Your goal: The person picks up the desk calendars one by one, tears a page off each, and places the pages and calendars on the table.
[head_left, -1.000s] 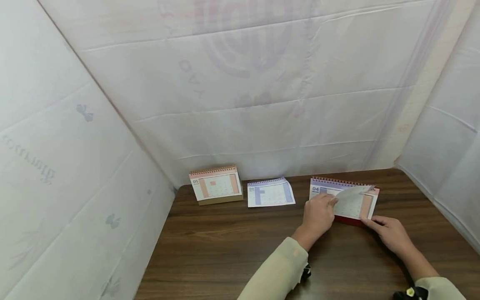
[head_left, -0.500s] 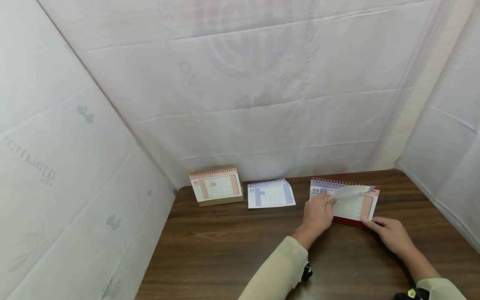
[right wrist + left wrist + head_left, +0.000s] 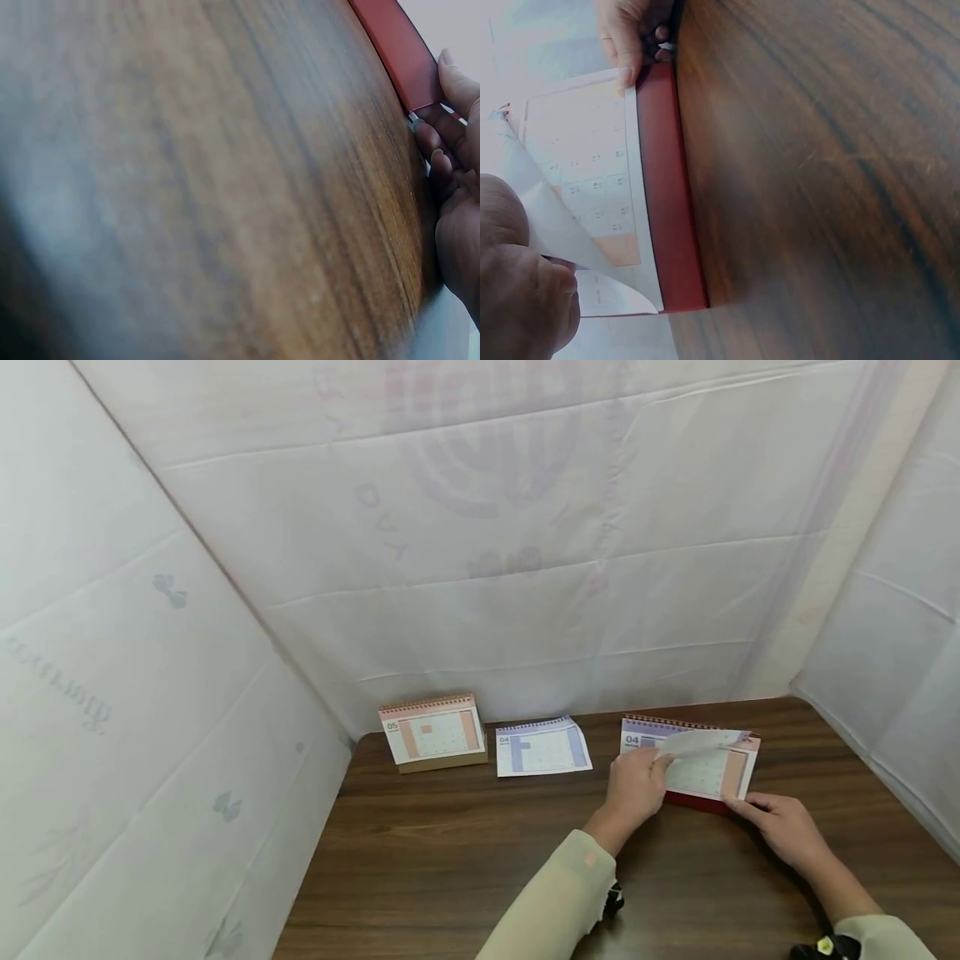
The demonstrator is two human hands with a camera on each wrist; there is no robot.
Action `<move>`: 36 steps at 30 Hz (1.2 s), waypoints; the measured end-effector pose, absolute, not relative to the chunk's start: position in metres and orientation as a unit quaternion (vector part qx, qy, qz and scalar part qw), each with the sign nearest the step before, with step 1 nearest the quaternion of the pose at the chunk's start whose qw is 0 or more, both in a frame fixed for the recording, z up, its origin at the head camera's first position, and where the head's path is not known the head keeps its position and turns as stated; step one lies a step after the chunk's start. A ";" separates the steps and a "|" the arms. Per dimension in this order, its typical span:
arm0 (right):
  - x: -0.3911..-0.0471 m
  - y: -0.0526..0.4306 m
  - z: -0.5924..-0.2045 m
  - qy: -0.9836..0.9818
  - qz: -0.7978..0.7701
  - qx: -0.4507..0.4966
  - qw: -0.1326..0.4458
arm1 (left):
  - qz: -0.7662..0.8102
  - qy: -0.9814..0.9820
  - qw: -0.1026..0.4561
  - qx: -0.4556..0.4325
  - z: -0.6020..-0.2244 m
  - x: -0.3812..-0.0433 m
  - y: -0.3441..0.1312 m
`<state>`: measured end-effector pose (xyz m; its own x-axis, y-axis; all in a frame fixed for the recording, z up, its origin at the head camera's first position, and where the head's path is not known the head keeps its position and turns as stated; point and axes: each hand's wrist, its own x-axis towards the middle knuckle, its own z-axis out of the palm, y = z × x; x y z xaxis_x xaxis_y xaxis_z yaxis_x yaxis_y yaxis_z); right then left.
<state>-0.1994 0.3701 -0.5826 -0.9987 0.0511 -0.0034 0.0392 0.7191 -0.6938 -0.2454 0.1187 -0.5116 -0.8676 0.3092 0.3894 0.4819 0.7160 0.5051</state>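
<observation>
At the right of the head view stands a spiral-bound desk calendar (image 3: 701,781) with a red base (image 3: 671,187). Its purple "04" page (image 3: 697,742) is peeled up and curls over toward the right, baring a page with orange columns beneath. My left hand (image 3: 636,787) pinches that lifted page near its lower left part; in the left wrist view the same hand (image 3: 525,277) partly covers it. My right hand (image 3: 782,828) grips the calendar's lower right corner, thumb on the front. The right wrist view has this hand (image 3: 457,195) at the end of the red base (image 3: 405,56).
A calendar with a pink "05" page (image 3: 433,732) stands at the table's back left. Beside it is another with a purple "04" page (image 3: 543,748), its right edge curling. The wooden table (image 3: 420,852) meets white sheet walls (image 3: 480,627) behind and at the sides.
The lifted page's curl has shifted slightly left and lies a little flatter. Both hands keep nearly the same places and holds.
</observation>
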 end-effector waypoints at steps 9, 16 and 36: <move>-0.199 0.372 -0.584 -0.927 0.373 -0.025 0.004 | -0.305 -0.921 0.111 -0.217 -0.508 -0.246 0.117; -0.203 0.371 -0.587 -0.924 0.383 -0.023 0.012 | -0.250 -0.927 0.121 -0.253 -0.499 -0.241 0.116; -0.200 0.370 -0.587 -0.919 0.392 -0.032 0.007 | -0.095 -0.915 0.230 -0.317 -0.503 -0.234 0.130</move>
<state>-0.2002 0.3700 -0.5874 -0.9978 0.0643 -0.0129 0.0538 0.6910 -0.7209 -0.2337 0.1299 -0.5028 -0.6941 0.5359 0.4806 0.6233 0.7814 0.0289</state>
